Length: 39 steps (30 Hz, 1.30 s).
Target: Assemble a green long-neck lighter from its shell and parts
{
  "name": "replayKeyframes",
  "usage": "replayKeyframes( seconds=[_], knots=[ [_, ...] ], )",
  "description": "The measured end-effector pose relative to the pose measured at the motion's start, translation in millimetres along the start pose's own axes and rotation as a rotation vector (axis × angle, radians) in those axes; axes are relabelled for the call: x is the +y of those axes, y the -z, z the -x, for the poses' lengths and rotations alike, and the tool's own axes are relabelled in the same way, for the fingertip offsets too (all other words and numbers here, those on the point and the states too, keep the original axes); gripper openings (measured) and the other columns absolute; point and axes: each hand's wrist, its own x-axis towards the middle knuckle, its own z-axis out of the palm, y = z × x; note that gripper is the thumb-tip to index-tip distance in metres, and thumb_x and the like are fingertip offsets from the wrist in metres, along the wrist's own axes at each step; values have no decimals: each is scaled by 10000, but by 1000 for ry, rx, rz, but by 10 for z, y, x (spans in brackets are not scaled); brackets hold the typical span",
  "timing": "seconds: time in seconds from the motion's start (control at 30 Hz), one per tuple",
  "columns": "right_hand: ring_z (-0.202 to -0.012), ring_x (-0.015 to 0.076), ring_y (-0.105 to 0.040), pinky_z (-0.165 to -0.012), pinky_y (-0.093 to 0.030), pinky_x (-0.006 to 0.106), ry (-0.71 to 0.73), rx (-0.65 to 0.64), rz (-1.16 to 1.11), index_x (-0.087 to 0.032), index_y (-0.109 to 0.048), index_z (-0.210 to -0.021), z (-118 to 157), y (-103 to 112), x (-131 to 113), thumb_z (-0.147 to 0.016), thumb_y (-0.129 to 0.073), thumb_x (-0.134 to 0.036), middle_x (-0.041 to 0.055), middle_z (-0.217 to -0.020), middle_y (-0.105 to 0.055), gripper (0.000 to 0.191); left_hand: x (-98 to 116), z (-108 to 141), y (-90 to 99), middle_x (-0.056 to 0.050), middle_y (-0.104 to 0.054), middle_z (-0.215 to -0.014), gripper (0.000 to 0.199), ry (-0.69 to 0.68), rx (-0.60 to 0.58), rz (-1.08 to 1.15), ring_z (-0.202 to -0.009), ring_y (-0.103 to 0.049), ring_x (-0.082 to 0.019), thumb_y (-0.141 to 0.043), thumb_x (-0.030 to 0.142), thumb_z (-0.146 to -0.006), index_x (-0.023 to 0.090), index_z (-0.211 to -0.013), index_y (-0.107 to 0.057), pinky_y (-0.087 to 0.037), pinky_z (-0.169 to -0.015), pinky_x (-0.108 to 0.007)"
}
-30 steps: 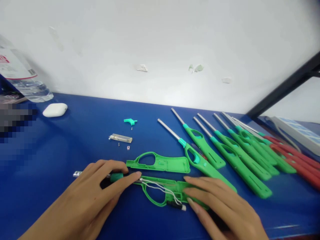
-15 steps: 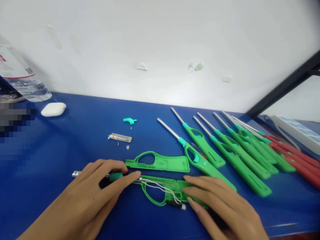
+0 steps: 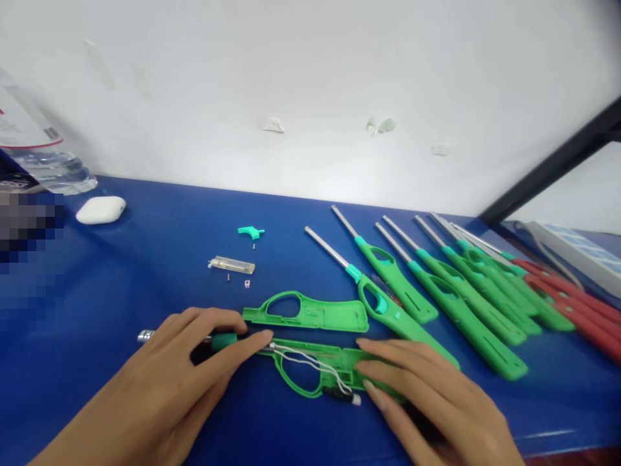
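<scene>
My left hand (image 3: pixel 169 375) is closed around the barrel (image 3: pixel 145 336) of an opened gas lighter, its thumb and fingers at the dark green collar (image 3: pixel 224 341). My right hand (image 3: pixel 431 401) grips the right end of the lower green lighter half-shell (image 3: pixel 295 383), which lies with its hollow side up. White wires (image 3: pixel 315 363) run from the barrel across this half to a black igniter (image 3: pixel 339 395) at its lower edge. Just above lies the other half-shell (image 3: pixel 339 315), inside up and untouched. Farther back are a clear fuel tank (image 3: pixel 233 265), a turquoise trigger (image 3: pixel 250 232) and several tiny screws and parts.
Several assembled green lighters (image 3: pixel 402 285) lie slanted on the right, with red ones (image 3: pixel 577 301) beyond. A white earphone case (image 3: pixel 101 210) and a water bottle (image 3: pixel 43 155) are at the left. At the far right are a power strip (image 3: pixel 582 259) and a dark metal post (image 3: pixel 543 165).
</scene>
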Motion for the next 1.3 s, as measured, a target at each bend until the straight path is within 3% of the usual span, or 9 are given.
replayKeyframes(
  seconds=[0.4,0.6,1.13,1.3],
  knots=[
    [-1089,182,-888,-1035,-692,308,-16,-63,25,-281,-841,-1180,62,6,28,-1122,-635,-244,-21,-1258,-893,218,-23,34,1,40,-693,-1404,510,22,-14,-17,-1234,-644,-193,-489,221,-1161,508,-1557,-632,-491,-1025,-298],
    [-1026,182,-900,-981,-706,291,-16,-15,24,-277,-858,-1122,28,-13,4,-1127,-637,-260,-21,-1202,-906,222,-11,34,23,37,-690,-1409,522,9,-22,-25,-1231,-643,-202,-486,211,-1154,502,-1563,-628,-480,-1033,-308],
    [-1135,142,-868,-1099,-650,267,-44,-50,-6,-308,-821,-1212,86,8,17,-1105,-682,-248,-64,-1294,-881,185,-24,63,1,52,-646,-1424,509,-9,-19,-30,-1271,-602,-171,-432,226,-1184,489,-1587,-598,-441,-1081,-266],
    [-1085,129,-877,-1092,-646,241,-46,-10,-5,-296,-840,-1149,68,9,1,-1115,-663,-237,-63,-1233,-896,190,-30,56,3,58,-648,-1426,545,-4,-37,-40,-1274,-601,-174,-433,202,-1171,495,-1610,-570,-433,-1095,-279]
  ],
)
